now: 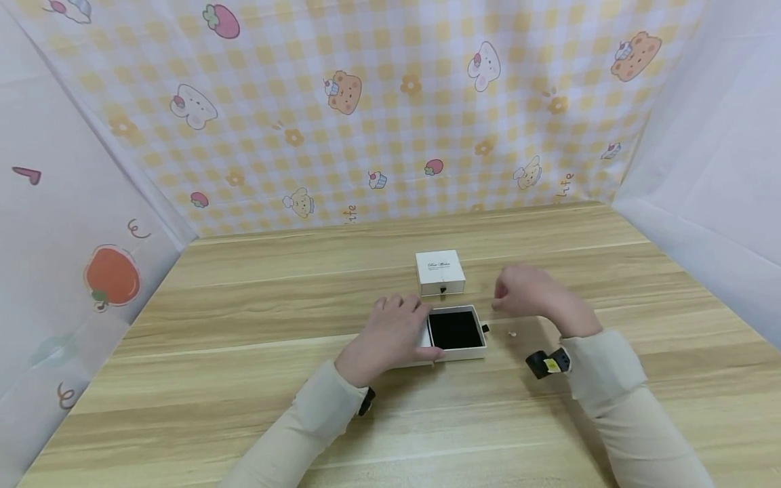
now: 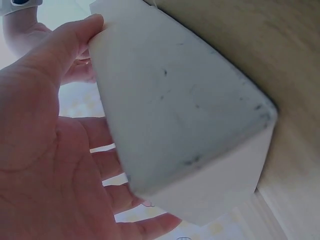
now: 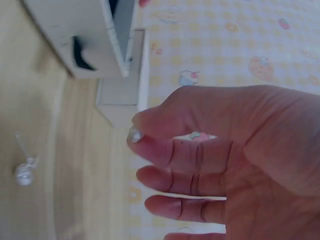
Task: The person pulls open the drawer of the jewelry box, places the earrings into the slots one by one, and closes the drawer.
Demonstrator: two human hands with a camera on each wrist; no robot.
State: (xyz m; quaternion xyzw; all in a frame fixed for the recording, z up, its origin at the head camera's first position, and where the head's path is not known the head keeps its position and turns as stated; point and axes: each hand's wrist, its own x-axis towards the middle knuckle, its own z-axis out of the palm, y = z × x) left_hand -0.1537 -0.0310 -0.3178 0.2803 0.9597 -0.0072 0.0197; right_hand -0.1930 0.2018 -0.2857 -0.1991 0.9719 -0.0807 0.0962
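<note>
My left hand [image 1: 393,335] grips the white sleeve of a jewelry box [image 2: 180,100], thumb on one side and fingers on the other. From the sleeve's right end protrudes a white drawer [image 1: 465,354] with a black pad [image 1: 456,330] inside and a black pull tab [image 1: 485,328]. Right of the drawer, above the table, my right hand [image 1: 527,293] pinches a small shiny earring [image 3: 135,134] between thumb and index fingertip; most of it is hidden. A pearl stud earring [image 3: 24,173] lies on the table below that hand.
A second white jewelry box [image 1: 441,271], closed and printed on its lid, stands just behind the open one. The wooden table [image 1: 256,291] meets a yellow checked cloth [image 1: 390,122] at the back and white cloth [image 1: 708,135] at the sides.
</note>
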